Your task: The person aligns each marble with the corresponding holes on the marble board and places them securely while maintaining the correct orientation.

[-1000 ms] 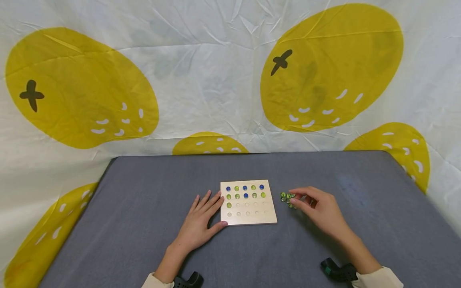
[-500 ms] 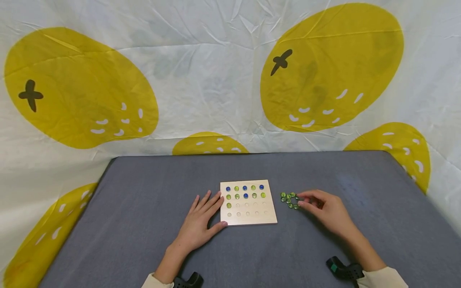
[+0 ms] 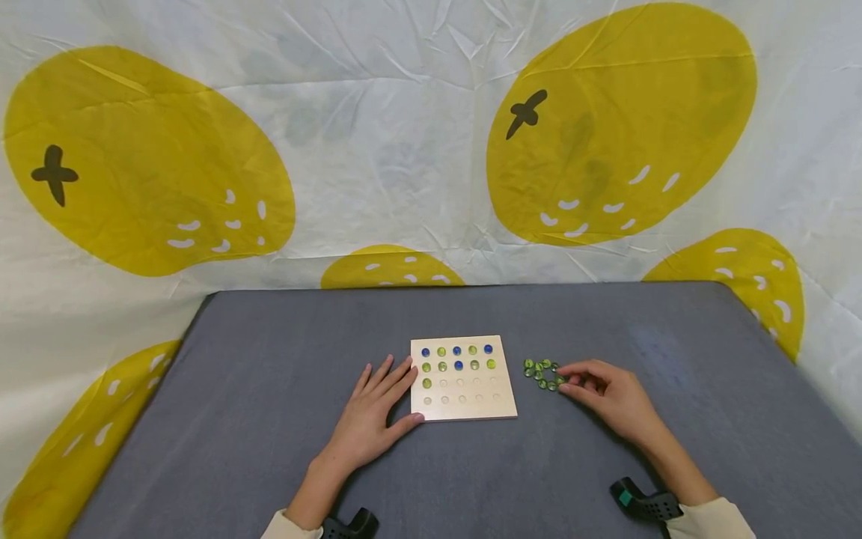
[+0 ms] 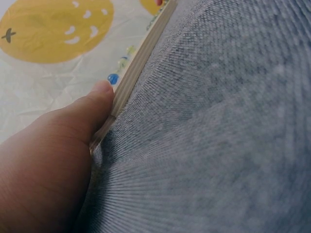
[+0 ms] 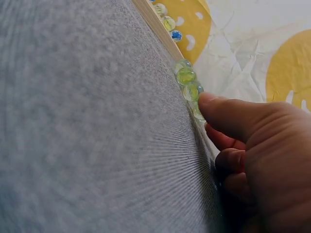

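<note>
A square pale wooden board (image 3: 471, 408) with rows of round hollows lies on the grey cloth. Blue and green glass marbles fill its two far rows, and one green marble (image 3: 427, 383) sits at the left of the third row. My left hand (image 3: 369, 412) rests with spread fingers along the board's left edge, the thumb at the near corner. Right of the board is a cluster of green marbles (image 3: 539, 374). My right hand (image 3: 616, 397) is at the cluster's right side, thumb and forefinger around a green marble (image 5: 198, 111), the other fingers curled; the thumb partly covers it.
The grey cloth-covered table (image 3: 303, 329) spreads around the board on all sides. Behind it hangs a white curtain (image 3: 390, 150) with yellow fruit shapes. A black wrist device (image 3: 646, 501) sits at the right cuff, with another at the left.
My right hand has drawn back to the right, uncovering more of the green marbles, and is now at the cluster's right end. The left hand and the board keep their places.
</note>
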{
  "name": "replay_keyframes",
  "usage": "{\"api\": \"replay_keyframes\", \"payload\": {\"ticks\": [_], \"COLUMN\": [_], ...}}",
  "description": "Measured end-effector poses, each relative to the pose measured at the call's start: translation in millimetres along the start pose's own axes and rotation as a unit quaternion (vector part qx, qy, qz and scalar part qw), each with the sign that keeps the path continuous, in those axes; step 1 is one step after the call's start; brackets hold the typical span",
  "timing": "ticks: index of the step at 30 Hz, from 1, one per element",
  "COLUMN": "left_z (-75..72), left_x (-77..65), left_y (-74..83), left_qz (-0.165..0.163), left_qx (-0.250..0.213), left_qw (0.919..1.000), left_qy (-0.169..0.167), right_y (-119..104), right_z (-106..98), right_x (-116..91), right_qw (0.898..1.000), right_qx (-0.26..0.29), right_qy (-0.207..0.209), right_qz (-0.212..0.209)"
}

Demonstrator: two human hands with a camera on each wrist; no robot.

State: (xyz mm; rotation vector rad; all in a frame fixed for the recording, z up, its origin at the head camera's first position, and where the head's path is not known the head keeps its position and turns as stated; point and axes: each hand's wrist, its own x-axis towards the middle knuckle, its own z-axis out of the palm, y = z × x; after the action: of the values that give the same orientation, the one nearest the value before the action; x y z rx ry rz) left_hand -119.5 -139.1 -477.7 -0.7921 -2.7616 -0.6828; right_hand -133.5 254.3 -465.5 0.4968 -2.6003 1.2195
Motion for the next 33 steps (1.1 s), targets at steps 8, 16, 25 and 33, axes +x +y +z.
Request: {"api": "replay_keyframes", "payload": {"ticks": [8, 16, 25, 33], "left_z": [0.6, -0.6, -1.4, -1.5], "left_x": [-1.0, 0.1, 0.1, 0.6], "left_y": [-1.2, -0.4, 0.3, 0.8], "left_qz": [-0.002, 0.001, -0.003, -0.006], "left_qx": [0.004, 0.004, 0.002, 0.004], "left_qw": [1.0000, 1.0000, 1.0000, 0.9999], "left_qy": [-0.003, -0.001, -0.004, -0.007], "right_y": [2.7, 2.5, 2.0, 2.0], "right_z": [3.3, 3.9, 5.4, 5.1], "right_x": [-0.1, -0.6, 0.4, 0.1], "right_qw": [0.999, 0.999, 0.998, 0.997], "right_qx": [-0.029, -0.037, -0.060, -0.073], "right_qy": [0.002, 0.007, 0.017, 0.012], "right_qz": [-0.026, -0.033, -0.030, -0.010]}}
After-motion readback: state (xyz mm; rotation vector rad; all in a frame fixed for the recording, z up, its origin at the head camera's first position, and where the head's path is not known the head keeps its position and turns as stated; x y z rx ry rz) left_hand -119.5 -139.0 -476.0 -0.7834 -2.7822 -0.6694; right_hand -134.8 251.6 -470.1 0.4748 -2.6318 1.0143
